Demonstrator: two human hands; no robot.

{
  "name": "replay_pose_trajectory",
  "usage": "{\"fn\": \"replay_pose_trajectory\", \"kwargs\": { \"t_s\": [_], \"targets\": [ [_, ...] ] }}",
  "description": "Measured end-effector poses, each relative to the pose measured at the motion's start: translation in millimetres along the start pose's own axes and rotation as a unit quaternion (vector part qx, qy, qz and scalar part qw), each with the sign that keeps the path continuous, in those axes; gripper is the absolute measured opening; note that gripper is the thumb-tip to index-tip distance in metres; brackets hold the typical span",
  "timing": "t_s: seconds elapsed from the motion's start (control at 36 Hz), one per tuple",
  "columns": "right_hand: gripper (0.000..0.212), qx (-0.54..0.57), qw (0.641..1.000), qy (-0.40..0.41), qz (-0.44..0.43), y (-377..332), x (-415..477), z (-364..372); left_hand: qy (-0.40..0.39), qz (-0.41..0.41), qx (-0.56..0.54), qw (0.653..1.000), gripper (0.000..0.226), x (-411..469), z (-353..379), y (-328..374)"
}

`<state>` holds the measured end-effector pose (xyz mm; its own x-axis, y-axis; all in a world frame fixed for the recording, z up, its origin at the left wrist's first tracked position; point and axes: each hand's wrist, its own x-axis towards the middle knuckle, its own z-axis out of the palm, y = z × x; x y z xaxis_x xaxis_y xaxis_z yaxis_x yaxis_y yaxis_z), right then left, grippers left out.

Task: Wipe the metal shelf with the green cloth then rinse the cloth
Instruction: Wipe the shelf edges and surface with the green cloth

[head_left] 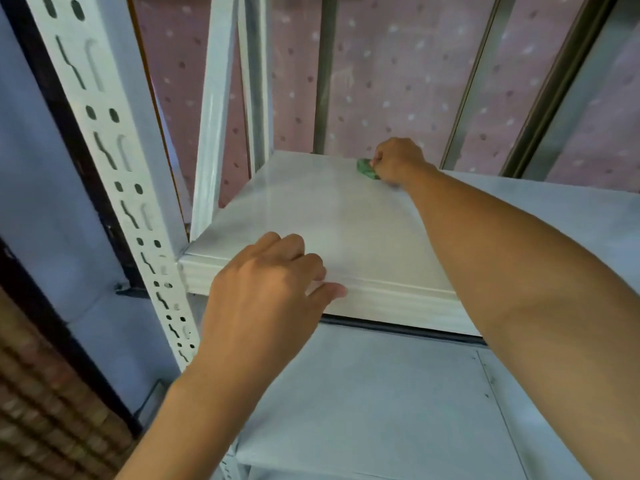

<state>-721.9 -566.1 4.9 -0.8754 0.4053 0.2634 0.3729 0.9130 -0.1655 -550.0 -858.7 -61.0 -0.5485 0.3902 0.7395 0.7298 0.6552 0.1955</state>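
A white metal shelf (332,216) fills the middle of the head view, its front lip running from left to lower right. My right hand (398,161) reaches to the shelf's far edge and is closed on a bunched green cloth (365,168), pressed onto the surface; only a small green part shows beside the fingers. My left hand (266,282) rests on the front lip near the left corner, fingers over the top and thumb along the edge, holding nothing else.
A slotted white upright post (114,161) stands at the shelf's front left corner, with another upright (214,109) behind. A lower shelf (381,393) lies below. A pink dotted curtain (391,71) hangs behind window frames. Brick wall at lower left.
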Motion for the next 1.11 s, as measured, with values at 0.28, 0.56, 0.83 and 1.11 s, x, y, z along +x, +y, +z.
{"fn": "replay_pose_trajectory", "kwargs": {
  "t_s": [0.28,0.56,0.83,1.11],
  "targets": [
    [0.046,-0.025,0.999,-0.045,-0.013,-23,-45,-14,0.012,0.082,-0.018,0.996,0.021,-7,-2,-22],
    [0.032,-0.017,0.995,0.049,-0.091,-67,-190,-24,0.048,0.072,0.073,0.994,0.012,-32,-26,-68],
    [0.035,0.003,0.985,0.114,-0.133,-107,-283,-25,0.103,0.102,0.111,0.983,0.023,-52,-37,-109],
    [0.03,0.037,0.978,0.097,-0.179,-154,-266,-19,0.087,0.103,0.065,0.989,0.016,-42,-30,-112]
  ]
}}
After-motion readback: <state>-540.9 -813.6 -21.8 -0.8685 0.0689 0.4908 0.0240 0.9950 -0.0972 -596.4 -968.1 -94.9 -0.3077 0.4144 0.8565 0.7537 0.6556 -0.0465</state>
